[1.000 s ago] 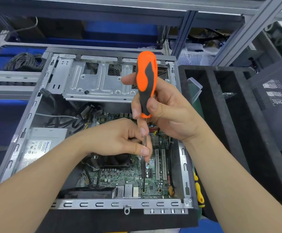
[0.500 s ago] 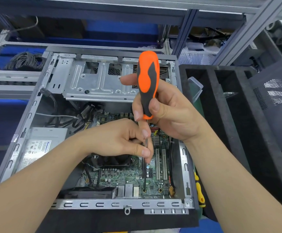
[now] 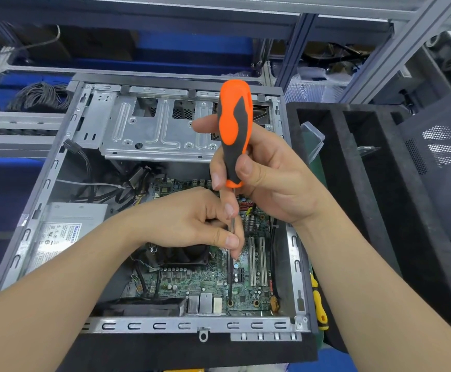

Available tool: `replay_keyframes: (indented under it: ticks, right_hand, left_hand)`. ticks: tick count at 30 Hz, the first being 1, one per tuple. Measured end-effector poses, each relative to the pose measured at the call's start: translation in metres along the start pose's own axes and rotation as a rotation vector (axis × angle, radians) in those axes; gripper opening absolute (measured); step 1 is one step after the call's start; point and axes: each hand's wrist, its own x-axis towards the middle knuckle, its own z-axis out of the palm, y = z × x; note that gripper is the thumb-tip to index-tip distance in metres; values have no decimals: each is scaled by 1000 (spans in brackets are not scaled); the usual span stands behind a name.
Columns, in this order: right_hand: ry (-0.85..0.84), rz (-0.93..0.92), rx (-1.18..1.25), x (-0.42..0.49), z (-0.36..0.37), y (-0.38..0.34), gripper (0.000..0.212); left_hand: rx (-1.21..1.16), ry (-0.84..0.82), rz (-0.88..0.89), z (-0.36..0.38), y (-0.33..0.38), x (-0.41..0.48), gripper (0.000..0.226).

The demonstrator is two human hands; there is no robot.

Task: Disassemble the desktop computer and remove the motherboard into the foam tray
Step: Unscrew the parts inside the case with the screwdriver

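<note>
My right hand (image 3: pixel 270 181) is wrapped around the orange-and-grey handle of the screwdriver (image 3: pixel 235 130), thumb laid across the lower grip, holding it nearly upright above the open desktop case (image 3: pixel 57 167). My left hand (image 3: pixel 192 221) is curled, its thumb and forefinger pinching the metal shaft partway down. The tip reaches a mounting point near the front edge of the motherboard (image 3: pixel 208 280); I cannot tell whether it sits in a screw head.

The motherboard lies flat on the floor of the case, toward its right side. A black CPU fan (image 3: pixel 184 256) shows just under my left hand, and white expansion slots run beside the shaft. A grey power supply (image 3: pixel 66 229) sits against the left wall, and a silver drive cage (image 3: pixel 151 130) spans the far end.

The black foam tray (image 3: pixel 380 183) stands just right of the case, with long slots. A clear plastic piece (image 3: pixel 313 138) leans at its left edge. A yellow-handled tool (image 3: pixel 319 304) lies between case and tray.
</note>
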Motion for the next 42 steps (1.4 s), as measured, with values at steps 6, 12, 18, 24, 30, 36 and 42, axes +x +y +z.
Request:
replay_keyframes:
  ticks: [6,12,18,24,30,36,42]
  right_hand:
    - [1,-2,-1,0,0,0,50]
    - [4,-1,-4,0,0,-1,50]
    - [1,4,-18,1,-1,-1,51]
    - [-73,-4,13,2,4,-1,56]
    - [-242,72,41,-1,14,-15,58]
    - [-292,230,-91,-15,32,-55,36]
    - [-160,289,-676,-25,61,-111,23]
  left_hand:
    - [-4,-12,11,0,-1,0,14]
    - [-6,-2,11,1,-4,1,13]
    - [1,-10,13,-1,-5,0,14]
    - [-47,-77,53,-1,-1,-1,17]
    - [-198,-129,100,5,11,-7,29]
    - [-430,-140,117,17,10,-13,48]
    - [-428,-289,166,23,23,-6,37]
